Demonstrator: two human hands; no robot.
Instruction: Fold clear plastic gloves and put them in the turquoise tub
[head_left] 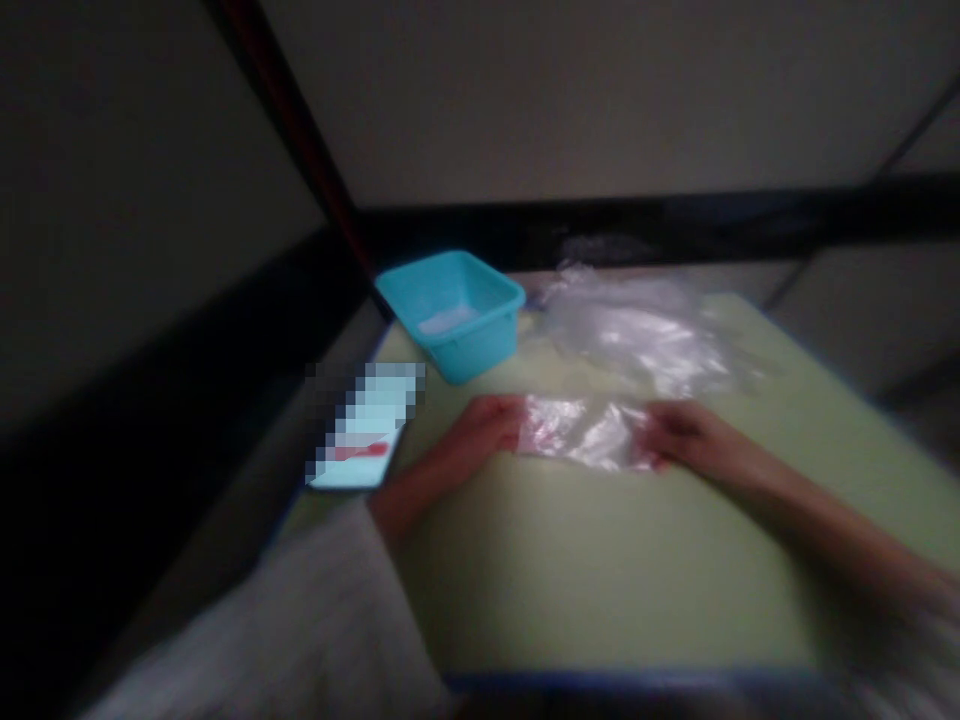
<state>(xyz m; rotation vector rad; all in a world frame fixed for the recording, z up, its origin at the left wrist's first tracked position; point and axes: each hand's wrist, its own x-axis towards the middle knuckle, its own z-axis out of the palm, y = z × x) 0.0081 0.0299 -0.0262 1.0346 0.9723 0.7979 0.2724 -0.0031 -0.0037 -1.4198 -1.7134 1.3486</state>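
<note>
A clear, shiny plastic bag (585, 430) is stretched between my two hands, just above or on the table; the blur hides which. My left hand (491, 422) grips its left end, and my right hand (679, 435) pinches the right end. Behind it lies a crumpled heap of clear plastic bags (645, 330). Farther back on the left stands a turquoise plastic basket (480, 345) with something whitish and flat inside, too blurred to name.
A phone-like device with a lit, partly pixelated screen (367, 425) lies at the table's left edge. The pale yellow-green table (600, 580) has a blue rim. A wall (600, 100) with a dark band rises behind it.
</note>
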